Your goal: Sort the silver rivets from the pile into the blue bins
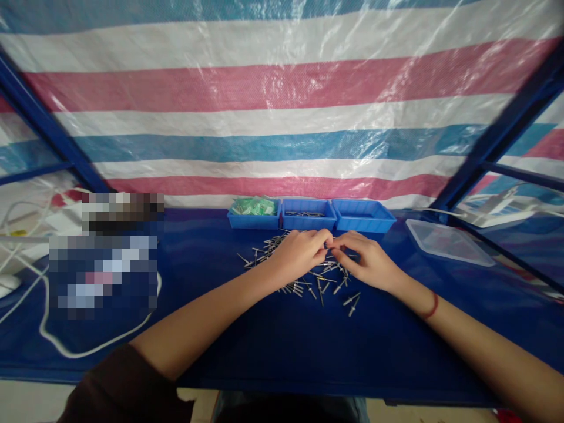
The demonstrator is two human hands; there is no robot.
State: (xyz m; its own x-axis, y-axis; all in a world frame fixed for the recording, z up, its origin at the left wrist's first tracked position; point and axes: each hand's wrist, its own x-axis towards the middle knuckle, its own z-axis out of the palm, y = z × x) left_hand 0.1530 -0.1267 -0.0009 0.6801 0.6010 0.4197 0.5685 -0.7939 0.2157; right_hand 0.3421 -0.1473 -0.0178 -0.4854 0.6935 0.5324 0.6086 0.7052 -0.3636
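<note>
Over a pile of metal blind rivets [320,289] on the blue table, my two hands meet fingertip to fingertip. My left hand [298,254] is closed in a pinch, its back toward the camera and its palm side hidden. From the right, my right hand [369,261] brings its bent thumb and index finger together at the left fingertips. Whatever lies between the fingers is too small and covered to make out. Loose rivets spread beneath and around both hands, and two of them [352,304] lie a little apart, nearer the front.
Three blue bins stand behind the hands: one with green-and-clear packets [254,207], one with rivets [308,222], and an empty-looking one [365,222]. A clear plastic lid [449,242] lies right. White cables [66,352] run at left beside a blurred-out area. Blue frame posts [480,158] flank the table.
</note>
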